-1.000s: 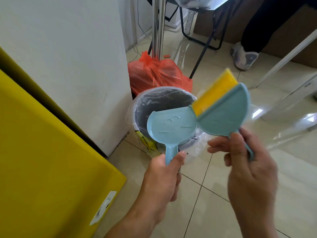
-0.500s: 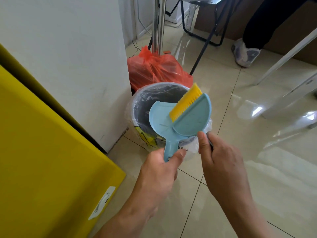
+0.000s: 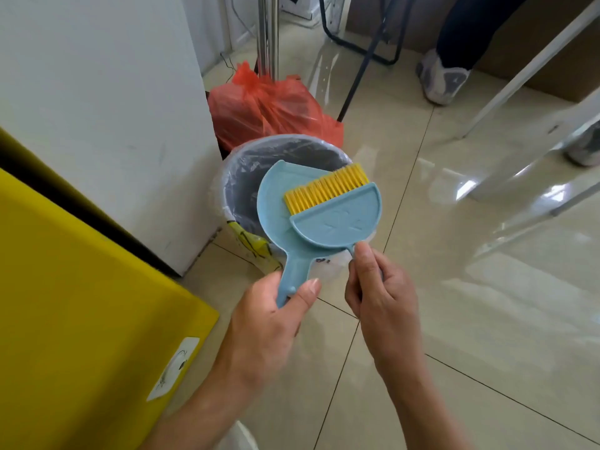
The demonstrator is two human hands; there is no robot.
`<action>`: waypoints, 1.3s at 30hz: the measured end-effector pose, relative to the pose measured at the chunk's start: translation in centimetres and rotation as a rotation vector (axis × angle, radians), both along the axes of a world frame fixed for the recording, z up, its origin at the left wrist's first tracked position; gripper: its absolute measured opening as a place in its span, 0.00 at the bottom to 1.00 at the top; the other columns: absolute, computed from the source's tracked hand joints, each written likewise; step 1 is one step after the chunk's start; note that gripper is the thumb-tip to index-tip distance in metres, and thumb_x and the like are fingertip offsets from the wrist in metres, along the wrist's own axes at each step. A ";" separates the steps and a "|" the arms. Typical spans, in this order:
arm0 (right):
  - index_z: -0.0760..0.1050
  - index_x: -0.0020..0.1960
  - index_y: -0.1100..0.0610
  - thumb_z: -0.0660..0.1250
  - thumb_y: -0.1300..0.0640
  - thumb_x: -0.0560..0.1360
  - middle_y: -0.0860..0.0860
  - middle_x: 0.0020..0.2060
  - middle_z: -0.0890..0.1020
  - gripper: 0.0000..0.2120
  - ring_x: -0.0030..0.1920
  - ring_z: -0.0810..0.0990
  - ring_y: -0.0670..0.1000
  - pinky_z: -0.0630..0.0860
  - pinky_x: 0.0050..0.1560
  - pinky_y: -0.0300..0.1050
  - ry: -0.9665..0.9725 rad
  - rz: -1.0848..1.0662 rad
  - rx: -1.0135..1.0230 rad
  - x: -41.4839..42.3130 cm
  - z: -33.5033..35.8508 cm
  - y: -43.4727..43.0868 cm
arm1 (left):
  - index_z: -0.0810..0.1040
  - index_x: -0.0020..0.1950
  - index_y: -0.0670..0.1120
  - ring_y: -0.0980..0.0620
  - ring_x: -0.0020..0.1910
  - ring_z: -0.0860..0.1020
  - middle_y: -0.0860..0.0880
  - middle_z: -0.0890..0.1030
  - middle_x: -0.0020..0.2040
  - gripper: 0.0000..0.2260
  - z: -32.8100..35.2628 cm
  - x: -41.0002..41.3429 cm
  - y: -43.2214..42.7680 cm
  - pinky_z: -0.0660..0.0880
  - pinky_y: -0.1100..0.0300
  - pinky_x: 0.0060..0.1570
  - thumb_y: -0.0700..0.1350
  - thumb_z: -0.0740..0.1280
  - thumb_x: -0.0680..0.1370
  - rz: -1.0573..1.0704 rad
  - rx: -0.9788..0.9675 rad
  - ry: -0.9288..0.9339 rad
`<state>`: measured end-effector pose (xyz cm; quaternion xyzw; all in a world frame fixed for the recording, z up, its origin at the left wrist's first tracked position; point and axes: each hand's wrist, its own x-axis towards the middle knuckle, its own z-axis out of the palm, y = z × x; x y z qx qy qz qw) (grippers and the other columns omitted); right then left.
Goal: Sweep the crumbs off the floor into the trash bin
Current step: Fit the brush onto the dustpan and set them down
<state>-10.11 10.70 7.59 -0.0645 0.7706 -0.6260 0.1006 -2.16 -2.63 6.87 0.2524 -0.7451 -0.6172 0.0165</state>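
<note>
My left hand [image 3: 263, 329] grips the handle of a small light-blue dustpan [image 3: 276, 203], held over the near rim of the trash bin [image 3: 233, 170], a round bin lined with clear plastic and dark inside. In my right hand [image 3: 380, 297] is the thin handle of a light-blue hand brush [image 3: 337, 222] with yellow bristles. The brush lies flat on the pan, bristles pointing away from me over the bin's opening. No crumbs show on the pan or on the floor.
A tied orange plastic bag [image 3: 272, 105] sits just behind the bin. A white cabinet side [image 3: 107, 108] and a yellow panel [image 3: 78, 313] stand at my left. Metal poles, chair legs and another person's shoe [image 3: 438, 79] are on the glossy tiled floor beyond.
The brush has swung from the right of the dustpan onto it, and now lies flat on the pan with its bristles over the bin. Both hands have come closer together.
</note>
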 end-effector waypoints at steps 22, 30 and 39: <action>0.72 0.33 0.47 0.55 0.45 0.84 0.46 0.26 0.74 0.21 0.29 0.71 0.44 0.69 0.32 0.43 -0.496 0.138 0.191 12.1 -16.4 -3.2 | 0.76 0.40 0.52 0.54 0.31 0.79 0.53 0.81 0.31 0.21 -15.5 10.1 0.1 0.73 0.58 0.30 0.68 0.58 0.71 -0.009 -0.467 -0.375; 0.72 0.44 0.54 0.52 0.49 0.84 0.48 0.37 0.78 0.16 0.38 0.77 0.49 0.69 0.36 0.42 -0.483 0.332 0.406 9.8 -20.1 -6.5 | 0.78 0.50 0.48 0.49 0.47 0.81 0.49 0.83 0.46 0.13 -18.5 9.5 -4.1 0.78 0.52 0.47 0.58 0.66 0.78 -0.138 -0.703 -0.393; 0.75 0.48 0.57 0.55 0.40 0.82 0.56 0.42 0.85 0.21 0.40 0.84 0.58 0.81 0.46 0.54 -0.517 0.283 0.528 10.3 -17.8 -3.4 | 0.76 0.53 0.47 0.47 0.46 0.77 0.49 0.78 0.45 0.13 -17.7 10.6 -2.5 0.76 0.50 0.45 0.56 0.65 0.77 0.069 -0.758 -0.180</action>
